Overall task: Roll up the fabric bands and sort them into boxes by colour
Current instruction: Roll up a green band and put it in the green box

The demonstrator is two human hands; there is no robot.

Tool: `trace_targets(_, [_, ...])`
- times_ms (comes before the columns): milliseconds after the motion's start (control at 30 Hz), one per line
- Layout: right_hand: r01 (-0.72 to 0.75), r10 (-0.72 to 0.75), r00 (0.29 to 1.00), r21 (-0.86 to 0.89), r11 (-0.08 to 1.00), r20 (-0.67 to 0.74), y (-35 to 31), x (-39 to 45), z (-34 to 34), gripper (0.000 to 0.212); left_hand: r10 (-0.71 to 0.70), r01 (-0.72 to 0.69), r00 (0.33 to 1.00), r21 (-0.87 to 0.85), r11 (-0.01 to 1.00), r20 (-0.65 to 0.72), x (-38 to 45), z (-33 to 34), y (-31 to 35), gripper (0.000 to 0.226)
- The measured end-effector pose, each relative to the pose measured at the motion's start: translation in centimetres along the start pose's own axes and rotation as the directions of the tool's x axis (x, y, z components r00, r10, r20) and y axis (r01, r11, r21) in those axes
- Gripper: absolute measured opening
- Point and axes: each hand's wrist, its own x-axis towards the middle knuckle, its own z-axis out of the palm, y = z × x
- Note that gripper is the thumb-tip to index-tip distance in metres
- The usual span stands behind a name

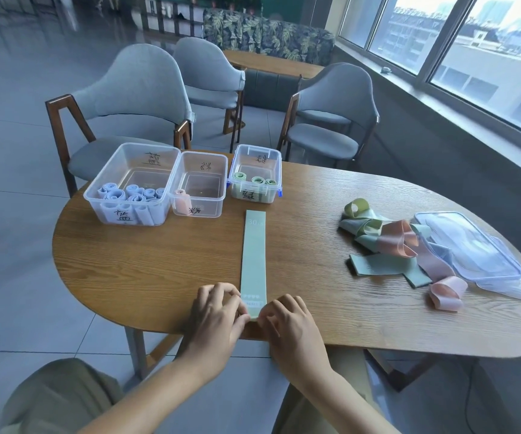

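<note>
Light green band lies flat & straight on the wooden table, running near-to-far down the middle; far end stops just short of the boxes, near end sits at the near table edge btwn both hands.

Left hand: fingers curled, tips on the band's near left corner, thumb meeting the near end of the band from the left. Right hand: fingers curled too, tips on the near right corner/edge. Both pinch the near end; the end itself is partly hidden under the fingertips, so can't tell if a first fold has begun. Rest of the band, from the printed label just beyond the fingers to the far end, lies untouched.

3 clear boxes in a row at far left-centre: large box w/ blue rolls packed along its near side; middle box touching it on the right, w/ one pink roll in its near left corner; small box w/ blue clips just right of that, apart from it, holding green rolls. Handwritten labels on all 3.

Right side of table: loose pile of unrolled bands, green & pink mixed, well apart from the hands. Clear lids lie just right of the pile, partly over it.

Grey chairs stand beyond the table.
</note>
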Motion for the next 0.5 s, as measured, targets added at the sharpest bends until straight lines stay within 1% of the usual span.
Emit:
trace_targets(100, [-0.11,0.106,0.993,0.088,0.99,0.049,0.0,0.5,0.1,0.007,-0.073,0.073,0.997,-0.025,0.997,-0.01,0.3,0.2,0.1,0.011])
trace_targets(233, [-0.212,0.201,0.976,0.152,0.965,0.089,-0.3,1.5,-0.2,0.01,-0.091,0.09,0.995,-0.017,0.996,-0.043,0.7,0.3,0.4,0.012])
trace_targets(333, [-0.296,0.281,0.954,0.182,0.938,0.106,-0.7,2.2,-0.3,0.004,-0.117,0.115,0.991,-0.036,0.993,-0.066,1.0,0.5,0.5,0.013])
trace_targets(367, [-0.322,0.305,0.946,0.19,0.927,0.112,-0.8,2.4,-0.3,0.002,-0.117,0.114,0.991,-0.048,0.992,-0.069,1.2,0.4,0.5,0.014])
trace_targets(400, [-0.337,0.32,0.941,0.2,0.92,0.113,-0.8,2.5,-0.3,0.005,-0.106,0.102,0.992,-0.059,0.993,-0.071,1.3,0.4,0.5,0.016])
trace_targets(500, [-0.364,0.347,0.931,0.203,0.909,0.113,-1.0,2.7,0.0,0.007,-0.035,0.031,0.997,-0.051,0.998,-0.069,1.6,0.2,0.6,0.021])
